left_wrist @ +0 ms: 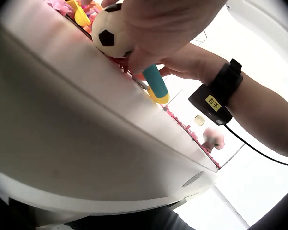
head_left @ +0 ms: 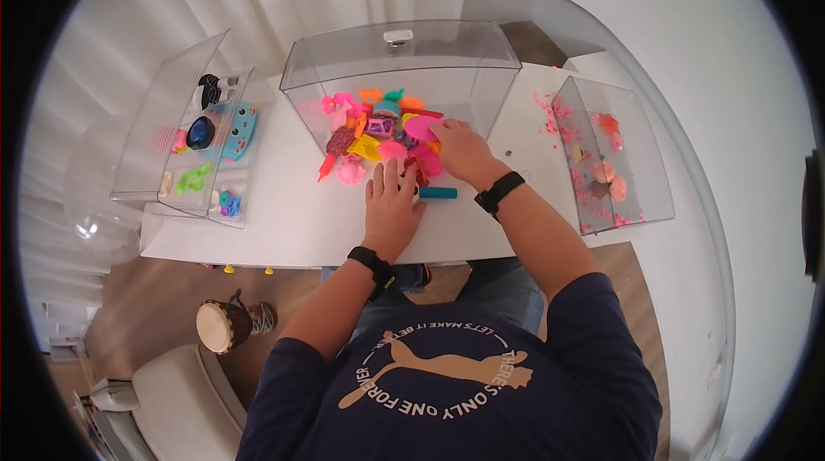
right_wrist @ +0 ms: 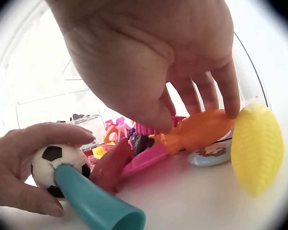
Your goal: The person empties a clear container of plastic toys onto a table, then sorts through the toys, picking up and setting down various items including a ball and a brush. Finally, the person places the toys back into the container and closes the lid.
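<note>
My left hand (head_left: 391, 216) grips a black-and-white ball (right_wrist: 57, 165), thumb and fingers round its sides; a teal tube (head_left: 437, 193) stands beside the ball, its yellow end visible in the left wrist view. My right hand (head_left: 468, 152) reaches over the right side of a colourful toy pile (head_left: 365, 148), fingertips by a pink oval piece (head_left: 420, 127). In the right wrist view its fingers are spread above an orange toy (right_wrist: 201, 130), seeming to touch it. A yellow ridged piece (right_wrist: 257, 148) lies beside that, and a red piece (right_wrist: 110, 165) lies near the ball.
A large clear box (head_left: 401, 53) stands behind the pile. Another clear case (head_left: 142, 160) at left holds several toys, including a blue one (head_left: 241, 130). The clear box at right (head_left: 649, 177) has pink bits. A drum (head_left: 219, 327) is on the floor.
</note>
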Demonstrator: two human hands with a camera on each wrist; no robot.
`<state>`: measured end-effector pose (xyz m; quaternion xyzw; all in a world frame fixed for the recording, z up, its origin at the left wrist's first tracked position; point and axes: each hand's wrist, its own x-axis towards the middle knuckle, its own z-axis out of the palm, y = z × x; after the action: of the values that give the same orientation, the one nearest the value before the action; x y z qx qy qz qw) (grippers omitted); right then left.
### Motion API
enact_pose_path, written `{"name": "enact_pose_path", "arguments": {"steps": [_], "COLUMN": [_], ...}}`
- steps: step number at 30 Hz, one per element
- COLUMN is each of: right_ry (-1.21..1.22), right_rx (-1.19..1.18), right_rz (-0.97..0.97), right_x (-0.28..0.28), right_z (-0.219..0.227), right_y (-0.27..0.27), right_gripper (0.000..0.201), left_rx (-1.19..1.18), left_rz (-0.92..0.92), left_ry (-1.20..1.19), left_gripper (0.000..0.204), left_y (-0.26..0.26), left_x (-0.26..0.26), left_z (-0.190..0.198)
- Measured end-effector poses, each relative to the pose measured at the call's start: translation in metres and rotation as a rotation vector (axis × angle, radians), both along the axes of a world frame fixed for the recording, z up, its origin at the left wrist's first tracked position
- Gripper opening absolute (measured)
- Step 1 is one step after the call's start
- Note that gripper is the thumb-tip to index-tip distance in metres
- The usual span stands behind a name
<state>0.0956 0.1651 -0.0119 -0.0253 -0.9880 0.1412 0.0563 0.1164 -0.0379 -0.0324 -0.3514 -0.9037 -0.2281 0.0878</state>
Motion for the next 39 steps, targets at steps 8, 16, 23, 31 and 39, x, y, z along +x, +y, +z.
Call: {"name": "enact_pose_path", "arguments": {"steps": [8,16,23,31,39], "right_ry": [0.046,-0.041,-0.157,-0.078,-0.065], "right_rx": [-0.006,0.011,-0.024,-0.063,0.016], "right_rz": [0.118,0.159,0.207,0.286,0.217], "right_x": [0.018,0.014,0.014,-0.064,-0.115], "right_z": [-0.003,0.004,0.018,0.053,0.03], "right_y": [-0.02,-0.025,-0.029,-0.023,-0.06], "right_gripper": [0.04,0.039,0.042,0.046,0.049], "left_rx": [0.128,0.172,0.249,0.28,0.287], "left_rz": [0.062,0.046,0.0,0.012,0.025], "left_ry": [-0.028,-0.068,-0.066,-0.026,0.005], "left_gripper": [0.065,0.072,0.072,0.057,0.054], "left_y": [-0.019,-0.032,-0.036,-0.04,-0.042], "left_x": [-0.006,0.005,0.024,0.021,0.021], "left_z": [-0.006,-0.011,-0.017,-0.022,-0.023]}}
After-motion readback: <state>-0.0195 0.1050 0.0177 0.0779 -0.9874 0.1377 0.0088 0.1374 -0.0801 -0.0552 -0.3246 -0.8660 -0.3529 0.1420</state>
